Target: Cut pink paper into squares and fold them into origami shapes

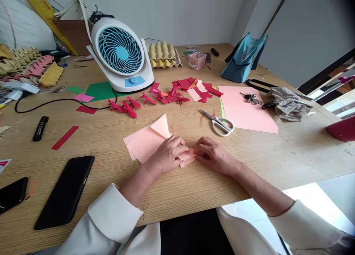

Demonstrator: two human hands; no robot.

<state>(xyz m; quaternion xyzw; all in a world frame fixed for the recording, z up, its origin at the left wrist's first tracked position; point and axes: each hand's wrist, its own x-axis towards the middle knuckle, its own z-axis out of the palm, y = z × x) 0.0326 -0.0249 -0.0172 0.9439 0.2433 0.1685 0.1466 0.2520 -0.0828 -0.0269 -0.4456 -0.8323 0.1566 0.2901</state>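
Observation:
A small folded piece of light pink paper (187, 157) lies between my two hands near the table's front edge. My left hand (168, 153) is closed on its left end, fingers bent over it. From the right, my right hand (215, 155) pinches the other end; the thumb is partly hidden. Just left of them lie stacked pink paper sheets (144, 144), partly under my left forearm and hand. A folded paper triangle (161, 126) rests on their upper corner. Beyond my right hand are scissors (220, 124) with white handles, blades slightly apart.
Several red folded paper figures (130, 106) sit in front of a white and blue fan (122, 55). Red paper scraps (191, 85), large pink sheets (246, 111) and keys (251, 98) lie farther right. A phone (66, 190) and black marker (40, 128) are at left.

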